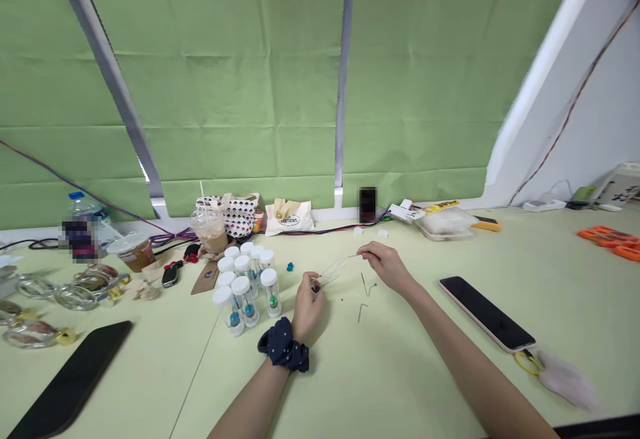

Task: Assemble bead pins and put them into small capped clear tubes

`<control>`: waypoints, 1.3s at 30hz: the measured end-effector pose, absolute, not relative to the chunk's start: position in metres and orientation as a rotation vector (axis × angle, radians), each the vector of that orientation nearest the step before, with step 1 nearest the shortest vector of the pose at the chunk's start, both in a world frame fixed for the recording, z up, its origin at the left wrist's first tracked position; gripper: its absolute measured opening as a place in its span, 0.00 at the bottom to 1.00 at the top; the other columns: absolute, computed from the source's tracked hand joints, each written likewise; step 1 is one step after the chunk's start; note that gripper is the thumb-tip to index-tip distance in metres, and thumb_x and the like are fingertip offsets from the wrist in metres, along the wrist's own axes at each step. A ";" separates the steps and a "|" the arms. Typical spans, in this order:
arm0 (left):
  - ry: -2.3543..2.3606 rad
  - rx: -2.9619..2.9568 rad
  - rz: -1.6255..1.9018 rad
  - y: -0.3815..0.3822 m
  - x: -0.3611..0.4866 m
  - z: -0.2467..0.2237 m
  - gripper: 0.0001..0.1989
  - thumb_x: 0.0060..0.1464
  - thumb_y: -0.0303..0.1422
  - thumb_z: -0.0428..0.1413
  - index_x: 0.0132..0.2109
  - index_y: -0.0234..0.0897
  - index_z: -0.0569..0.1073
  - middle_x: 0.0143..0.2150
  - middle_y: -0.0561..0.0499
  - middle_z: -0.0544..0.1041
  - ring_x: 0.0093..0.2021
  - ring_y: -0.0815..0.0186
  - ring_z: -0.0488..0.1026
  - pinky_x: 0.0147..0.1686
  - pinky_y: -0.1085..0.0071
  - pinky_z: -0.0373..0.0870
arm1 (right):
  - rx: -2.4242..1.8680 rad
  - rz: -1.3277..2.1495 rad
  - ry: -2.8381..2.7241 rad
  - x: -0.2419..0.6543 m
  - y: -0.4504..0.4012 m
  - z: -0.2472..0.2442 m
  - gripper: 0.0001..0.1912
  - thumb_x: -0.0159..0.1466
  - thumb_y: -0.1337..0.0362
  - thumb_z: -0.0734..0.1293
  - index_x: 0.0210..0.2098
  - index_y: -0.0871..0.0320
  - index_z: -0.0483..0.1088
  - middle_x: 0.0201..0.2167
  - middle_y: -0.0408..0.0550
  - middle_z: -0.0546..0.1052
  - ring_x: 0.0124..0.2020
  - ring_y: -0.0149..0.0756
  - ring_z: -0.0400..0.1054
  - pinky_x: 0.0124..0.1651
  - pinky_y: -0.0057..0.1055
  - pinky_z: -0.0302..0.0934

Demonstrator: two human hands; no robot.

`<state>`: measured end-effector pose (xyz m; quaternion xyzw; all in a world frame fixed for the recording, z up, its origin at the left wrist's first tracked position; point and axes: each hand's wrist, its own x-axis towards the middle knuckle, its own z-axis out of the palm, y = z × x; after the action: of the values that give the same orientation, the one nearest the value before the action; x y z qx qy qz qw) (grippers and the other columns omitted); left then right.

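Note:
Over the middle of the pale green table, my left hand is closed around a clear tube with something dark at its near end. My right hand pinches a thin metal rod, whose other end reaches toward the tube's far opening. Whether the rod is inside the tube cannot be made out. Below my right hand lie small bent metal pieces, one of them an L-shaped wire. Left of my left hand stands a group of clear vials with white caps and blue or green parts inside. A small teal piece lies behind them.
A phone lies at the right, near orange-handled scissors. At the left are a black tablet-like slab, clear goggles, a lidded cup and an iced drink. Cables and a plastic box line the back edge.

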<state>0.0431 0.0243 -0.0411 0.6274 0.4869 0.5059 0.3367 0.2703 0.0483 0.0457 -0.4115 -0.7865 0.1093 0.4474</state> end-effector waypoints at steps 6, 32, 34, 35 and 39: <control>1.244 1.767 1.325 0.023 0.043 -0.040 0.18 0.45 0.21 0.46 0.45 0.40 0.61 0.36 0.51 0.66 0.35 0.66 0.64 0.34 0.71 0.59 | -0.924 0.264 -2.040 0.257 0.044 0.047 0.11 0.64 0.62 0.57 0.35 0.57 0.70 0.32 0.49 0.72 0.34 0.35 0.67 0.38 0.31 0.62; 1.096 1.506 1.331 0.023 0.046 -0.040 0.14 0.47 0.22 0.47 0.41 0.41 0.59 0.34 0.53 0.65 0.35 0.68 0.64 0.38 0.71 0.58 | -0.885 0.701 -1.724 0.214 0.091 0.048 0.10 0.59 0.57 0.62 0.33 0.58 0.67 0.28 0.45 0.72 0.24 0.29 0.64 0.28 0.27 0.62; 1.091 1.473 1.342 0.025 0.045 -0.041 0.14 0.47 0.23 0.47 0.41 0.41 0.59 0.34 0.53 0.65 0.35 0.68 0.64 0.38 0.71 0.59 | -1.145 0.566 -1.680 0.225 0.116 0.038 0.10 0.60 0.59 0.60 0.37 0.58 0.67 0.31 0.46 0.74 0.27 0.29 0.67 0.30 0.27 0.63; 1.095 1.451 1.349 0.026 0.045 -0.042 0.14 0.47 0.23 0.47 0.41 0.42 0.59 0.34 0.53 0.66 0.35 0.67 0.64 0.38 0.71 0.59 | -1.353 0.492 -1.693 0.233 0.129 0.032 0.10 0.61 0.60 0.59 0.38 0.57 0.67 0.33 0.45 0.74 0.30 0.29 0.68 0.33 0.26 0.63; 1.150 1.340 1.338 0.029 0.045 -0.044 0.15 0.47 0.25 0.48 0.44 0.42 0.59 0.34 0.53 0.67 0.33 0.68 0.65 0.36 0.71 0.60 | -1.653 0.445 -1.666 0.263 0.179 0.005 0.10 0.55 0.68 0.64 0.38 0.60 0.69 0.34 0.50 0.74 0.37 0.36 0.69 0.43 0.31 0.61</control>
<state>0.0451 0.0285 -0.0437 0.5411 0.4645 0.5404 0.4466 0.2635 0.1787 0.0046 -0.6437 -0.6485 0.1731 0.3677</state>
